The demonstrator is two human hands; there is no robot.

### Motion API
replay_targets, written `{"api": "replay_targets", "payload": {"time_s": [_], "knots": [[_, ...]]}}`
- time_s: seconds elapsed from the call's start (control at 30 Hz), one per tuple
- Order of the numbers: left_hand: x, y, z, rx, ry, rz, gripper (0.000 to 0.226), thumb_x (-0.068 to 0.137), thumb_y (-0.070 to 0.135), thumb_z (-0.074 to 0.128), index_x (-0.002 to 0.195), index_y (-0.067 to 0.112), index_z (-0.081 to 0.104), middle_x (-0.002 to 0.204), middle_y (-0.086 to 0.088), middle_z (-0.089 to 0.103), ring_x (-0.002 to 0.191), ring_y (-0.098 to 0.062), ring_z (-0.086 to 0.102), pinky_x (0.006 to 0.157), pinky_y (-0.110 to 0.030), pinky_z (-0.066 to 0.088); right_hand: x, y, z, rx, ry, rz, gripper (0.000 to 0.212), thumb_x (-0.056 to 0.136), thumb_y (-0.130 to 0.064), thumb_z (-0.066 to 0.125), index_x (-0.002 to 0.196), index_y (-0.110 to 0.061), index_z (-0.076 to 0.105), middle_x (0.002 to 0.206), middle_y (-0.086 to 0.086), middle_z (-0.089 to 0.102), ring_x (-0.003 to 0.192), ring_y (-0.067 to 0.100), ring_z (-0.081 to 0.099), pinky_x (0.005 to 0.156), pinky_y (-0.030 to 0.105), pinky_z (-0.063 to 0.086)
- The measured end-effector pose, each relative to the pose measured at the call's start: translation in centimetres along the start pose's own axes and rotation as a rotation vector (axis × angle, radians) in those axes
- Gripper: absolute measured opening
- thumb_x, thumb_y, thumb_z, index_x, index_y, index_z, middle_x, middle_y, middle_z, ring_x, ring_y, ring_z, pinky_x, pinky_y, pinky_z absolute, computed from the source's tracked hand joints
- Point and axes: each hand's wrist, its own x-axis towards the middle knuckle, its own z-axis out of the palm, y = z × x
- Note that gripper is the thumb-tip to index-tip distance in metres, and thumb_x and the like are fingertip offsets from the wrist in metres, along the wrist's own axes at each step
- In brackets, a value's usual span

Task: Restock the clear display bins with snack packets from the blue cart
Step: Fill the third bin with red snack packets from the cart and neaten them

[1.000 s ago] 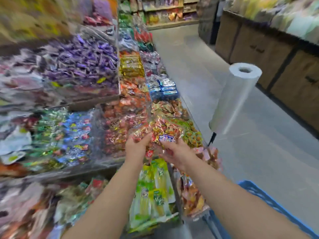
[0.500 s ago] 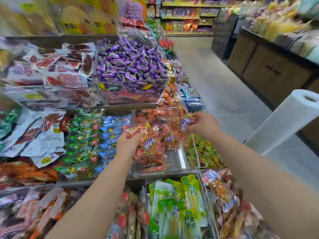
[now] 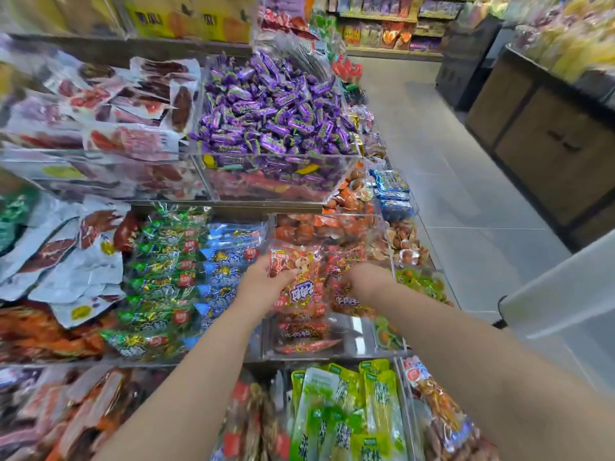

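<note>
Left hand (image 3: pixel 263 281): I see it curled round a bunch of red packets (image 3: pixel 294 277), just above the bin.
Bin (image 3: pixel 352 347): clear, middle tier, partly filled with similar packets.
Right hand (image 3: pixel 366 281): fingers dip into the bin; possibly gripping, I cannot tell.
</note>
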Motion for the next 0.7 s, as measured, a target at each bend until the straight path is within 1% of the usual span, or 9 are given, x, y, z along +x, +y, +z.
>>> {"api": "replay_targets", "payload": {"time_s": [0.07, 0.13, 0.2, 0.33, 0.4, 0.47, 0.53, 0.6, 0.7], "knots": [[0.3, -0.1, 0.4, 0.069, 0.009, 0.021, 0.048, 0.082, 0.038, 0.071, 0.124, 0.018, 0.057, 0.117, 0.014, 0.061, 0.104, -0.006, 0.057, 0.087, -0.025, 0.045, 1.1, -0.1, 1.4, 0.016, -0.041, 0.008, 0.036, 0.089, -0.004, 0.051, 0.121, -0.020, 0.059, 0.111, 0.006, 0.064, 0.099, 0.027, 0.062, 0.077, 0.034, 0.054], [0.4, -0.2, 0.6, 0.119, 0.030, 0.049, 0.037, 0.081, 0.036, 0.074, 0.113, 0.027, 0.058, 0.096, 0.029, 0.055, 0.083, 0.015, 0.050, 0.072, -0.009, 0.040, 1.7, -0.1, 2.7, 0.057, -0.087, 0.006, 0.046, 0.087, 0.001, 0.048, 0.127, -0.020, 0.052, 0.116, 0.007, 0.060, 0.103, 0.027, 0.060, 0.084, 0.039, 0.054], [0.6, -0.5, 0.8, 0.145, 0.017, 0.061, 0.026, 0.080, 0.033, 0.075, 0.098, 0.037, 0.057, 0.086, 0.033, 0.055, 0.072, 0.019, 0.049, 0.060, -0.007, 0.034, 1.9, 0.0, 3.9, 0.118, -0.103, 0.011, 0.052, 0.084, 0.001, 0.050, 0.131, -0.020, 0.045, 0.119, 0.007, 0.056, 0.106, 0.027, 0.057, 0.085, 0.039, 0.053], [0.9, -0.9, 1.0, 0.156, -0.005, 0.034, 0.022, 0.079, 0.032, 0.075, 0.084, 0.044, 0.057, 0.076, 0.034, 0.060, 0.070, 0.018, 0.057, 0.054, -0.006, 0.037, 2.8, 0.4, 4.3, 0.025, -0.034, 0.001, 0.055, 0.080, 0.005, 0.053, 0.129, -0.019, 0.040, 0.101, 0.004, 0.057, 0.089, 0.026, 0.058, 0.064, 0.034, 0.046], [1.1, -1.0, 1.0, 0.151, -0.015, 0.031, 0.025, 0.080, 0.030, 0.075, 0.083, 0.045, 0.056, 0.070, 0.037, 0.060, 0.068, 0.025, 0.054, 0.048, -0.002, 0.039, 3.7, 0.5, 3.8, -0.050, 0.025, -0.007, 0.056, 0.079, 0.003, 0.054, 0.128, -0.020, 0.040, 0.100, 0.005, 0.058, 0.088, 0.027, 0.058, 0.062, 0.034, 0.044], [1.2, -1.0, 1.0, 0.142, -0.016, 0.020, 0.025, 0.080, 0.028, 0.075, 0.084, 0.044, 0.056, 0.067, 0.041, 0.058, 0.068, 0.029, 0.050, 0.048, 0.002, 0.038, 4.7, 0.7, 3.4, -0.069, 0.054, -0.004, 0.053, 0.082, 0.000, 0.053, 0.129, -0.019, 0.041, 0.111, 0.008, 0.057, 0.099, 0.030, 0.057, 0.069, 0.036, 0.046], [1.3, -1.0, 0.9, 0.146, -0.014, 0.013, 0.025, 0.080, 0.028, 0.075, 0.086, 0.042, 0.056, 0.066, 0.040, 0.057, 0.067, 0.030, 0.050, 0.048, 0.001, 0.038, 5.5, 0.8, 3.4, -0.089, 0.057, -0.011, 0.050, 0.084, -0.008, 0.056, 0.130, -0.019, 0.041, 0.122, 0.011, 0.053, 0.112, 0.031, 0.051, 0.084, 0.040, 0.047], [1.3, -1.0, 0.8, 0.137, -0.004, 0.009, 0.026, 0.080, 0.031, 0.075, 0.087, 0.043, 0.053, 0.067, 0.039, 0.056, 0.066, 0.025, 0.052, 0.048, -0.002, 0.038, 6.0, 1.1, 4.0, -0.097, 0.092, -0.020, 0.054, 0.083, -0.020, 0.062, 0.129, -0.019, 0.036, 0.128, 0.012, 0.046, 0.121, 0.032, 0.041, 0.096, 0.043, 0.040], [1.5, -1.2, 0.8, 0.136, -0.010, -0.001, 0.027, 0.078, 0.037, 0.075, 0.094, 0.041, 0.054, 0.083, 0.033, 0.056, 0.076, 0.016, 0.051, 0.059, -0.008, 0.034, 6.1, 1.4, 5.4, -0.075, 0.185, -0.018, 0.062, 0.081, -0.025, 0.062, 0.131, -0.021, 0.026, 0.131, 0.012, 0.033, 0.124, 0.031, 0.029, 0.108, 0.045, 0.027]]}}
